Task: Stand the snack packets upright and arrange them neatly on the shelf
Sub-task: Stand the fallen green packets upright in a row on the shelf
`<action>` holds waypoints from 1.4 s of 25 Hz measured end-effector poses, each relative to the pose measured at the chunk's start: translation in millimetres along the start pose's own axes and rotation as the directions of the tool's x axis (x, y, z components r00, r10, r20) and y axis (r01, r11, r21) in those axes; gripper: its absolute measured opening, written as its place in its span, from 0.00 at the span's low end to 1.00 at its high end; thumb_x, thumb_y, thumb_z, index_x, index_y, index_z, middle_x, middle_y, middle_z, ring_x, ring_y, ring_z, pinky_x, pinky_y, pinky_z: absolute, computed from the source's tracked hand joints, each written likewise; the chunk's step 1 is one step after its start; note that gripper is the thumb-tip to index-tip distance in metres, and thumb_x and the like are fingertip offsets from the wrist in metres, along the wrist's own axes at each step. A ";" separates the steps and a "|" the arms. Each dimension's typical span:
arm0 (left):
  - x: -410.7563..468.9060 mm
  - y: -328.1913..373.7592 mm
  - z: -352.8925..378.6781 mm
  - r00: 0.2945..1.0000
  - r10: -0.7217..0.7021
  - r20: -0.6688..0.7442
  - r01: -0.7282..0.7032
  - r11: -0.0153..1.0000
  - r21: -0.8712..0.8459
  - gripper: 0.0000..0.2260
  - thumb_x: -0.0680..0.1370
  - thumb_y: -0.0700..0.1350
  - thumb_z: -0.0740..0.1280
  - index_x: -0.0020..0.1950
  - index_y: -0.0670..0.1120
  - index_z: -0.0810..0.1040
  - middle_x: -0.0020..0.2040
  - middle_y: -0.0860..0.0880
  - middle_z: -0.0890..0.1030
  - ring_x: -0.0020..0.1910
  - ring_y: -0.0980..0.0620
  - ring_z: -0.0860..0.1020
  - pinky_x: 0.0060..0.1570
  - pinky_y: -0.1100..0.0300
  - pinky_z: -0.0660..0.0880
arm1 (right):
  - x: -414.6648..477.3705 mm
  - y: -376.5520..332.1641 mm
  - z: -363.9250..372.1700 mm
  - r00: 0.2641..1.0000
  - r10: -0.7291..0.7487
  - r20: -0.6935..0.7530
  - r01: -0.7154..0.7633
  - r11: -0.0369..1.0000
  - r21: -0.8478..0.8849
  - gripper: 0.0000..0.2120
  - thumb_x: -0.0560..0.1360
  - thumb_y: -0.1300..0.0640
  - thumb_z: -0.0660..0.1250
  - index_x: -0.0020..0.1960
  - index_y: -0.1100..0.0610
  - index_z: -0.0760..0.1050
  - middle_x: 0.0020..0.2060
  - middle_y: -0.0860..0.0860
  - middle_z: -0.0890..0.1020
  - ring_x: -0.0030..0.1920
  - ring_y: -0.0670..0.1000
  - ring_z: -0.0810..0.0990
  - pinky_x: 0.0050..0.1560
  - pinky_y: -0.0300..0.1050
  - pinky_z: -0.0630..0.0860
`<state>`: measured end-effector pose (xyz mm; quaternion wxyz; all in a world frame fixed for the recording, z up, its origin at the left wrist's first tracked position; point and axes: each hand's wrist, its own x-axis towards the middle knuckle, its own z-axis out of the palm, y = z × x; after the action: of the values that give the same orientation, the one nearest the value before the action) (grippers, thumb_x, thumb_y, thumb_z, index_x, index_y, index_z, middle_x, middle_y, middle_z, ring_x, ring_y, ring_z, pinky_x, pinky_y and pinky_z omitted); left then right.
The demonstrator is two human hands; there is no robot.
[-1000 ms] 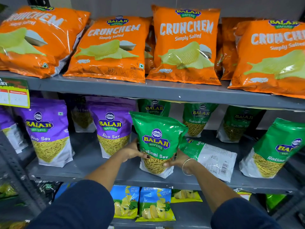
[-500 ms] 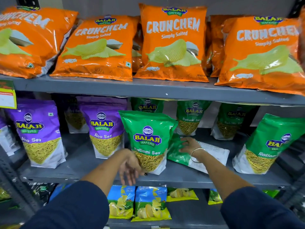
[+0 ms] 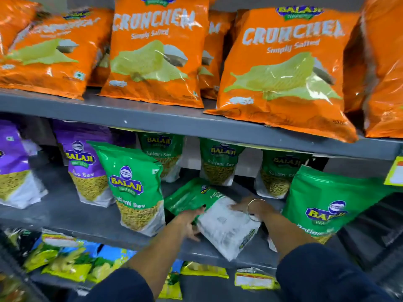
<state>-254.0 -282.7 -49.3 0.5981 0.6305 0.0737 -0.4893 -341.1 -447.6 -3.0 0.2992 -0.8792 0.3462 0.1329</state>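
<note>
A green Ratlami Sev packet (image 3: 214,216) lies flat, back side up, on the grey middle shelf (image 3: 76,216). My left hand (image 3: 189,221) grips its left edge and my right hand (image 3: 250,207), with a bangle on the wrist, holds its right side. Left of it another green Ratlami Sev packet (image 3: 136,188) stands upright. A third green packet (image 3: 322,203) stands at the right, leaning a little. Three more green packets (image 3: 220,162) stand in the back row.
Purple Aloo Sev packets (image 3: 86,168) stand at the left of the middle shelf. Orange Crunchem bags (image 3: 283,68) fill the upper shelf (image 3: 174,120) and overhang its edge. Blue and yellow chip packets (image 3: 69,262) lie on the lower shelf. A yellow price tag (image 3: 395,173) hangs at the right.
My left hand let go of the upright green packet and moved right onto the flat packet. Both hands now hold the flat packet. The view shifted right and closer.
</note>
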 end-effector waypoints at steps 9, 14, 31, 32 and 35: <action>-24.7 15.9 -1.4 0.952 0.303 0.049 -0.306 0.947 0.099 0.18 0.68 0.33 0.72 0.57 0.39 0.76 0.43 0.44 0.85 0.48 0.45 0.80 0.52 0.47 0.76 | -16.8 1.8 -0.3 0.971 -0.207 0.122 0.123 0.863 0.489 0.10 0.70 0.73 0.67 0.40 0.59 0.74 0.38 0.52 0.81 0.37 0.48 0.80 0.36 0.39 0.81; -26.6 38.9 4.8 0.773 0.635 0.013 -0.602 0.726 0.332 0.27 0.64 0.31 0.75 0.62 0.37 0.75 0.61 0.40 0.79 0.61 0.44 0.77 0.60 0.53 0.74 | -17.7 -3.9 7.0 0.940 -0.179 -0.289 0.313 0.789 0.529 0.30 0.61 0.77 0.73 0.61 0.70 0.69 0.61 0.63 0.77 0.55 0.54 0.77 0.59 0.48 0.76; -19.4 36.8 11.8 0.760 0.617 0.204 -0.603 0.550 0.578 0.41 0.62 0.36 0.78 0.70 0.41 0.61 0.68 0.41 0.72 0.66 0.44 0.72 0.66 0.50 0.71 | -35.9 -7.2 44.1 0.983 -0.053 -0.174 0.095 0.966 0.241 0.44 0.64 0.53 0.77 0.71 0.61 0.56 0.68 0.58 0.67 0.69 0.58 0.65 0.70 0.51 0.65; -20.0 36.3 20.1 0.758 0.615 0.218 -0.607 0.542 0.581 0.42 0.62 0.36 0.77 0.71 0.41 0.59 0.68 0.41 0.71 0.66 0.44 0.72 0.67 0.50 0.69 | -32.1 -6.7 45.2 0.972 -0.039 -0.232 0.085 0.978 0.190 0.45 0.63 0.50 0.77 0.72 0.60 0.58 0.68 0.57 0.67 0.70 0.59 0.64 0.72 0.51 0.63; -16.2 40.3 26.5 0.781 0.581 0.228 -0.589 0.565 0.578 0.46 0.60 0.38 0.78 0.71 0.42 0.56 0.70 0.42 0.69 0.68 0.45 0.69 0.69 0.54 0.66 | -22.3 6.4 38.1 0.940 0.046 -0.339 0.115 0.890 0.441 0.39 0.60 0.60 0.79 0.67 0.62 0.67 0.64 0.58 0.75 0.64 0.57 0.73 0.66 0.49 0.71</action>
<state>-248.9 -307.7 -5.2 0.4840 0.7757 -0.3079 -0.2631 -362.8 -415.9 -25.9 0.4343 -0.8005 0.3980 -0.1107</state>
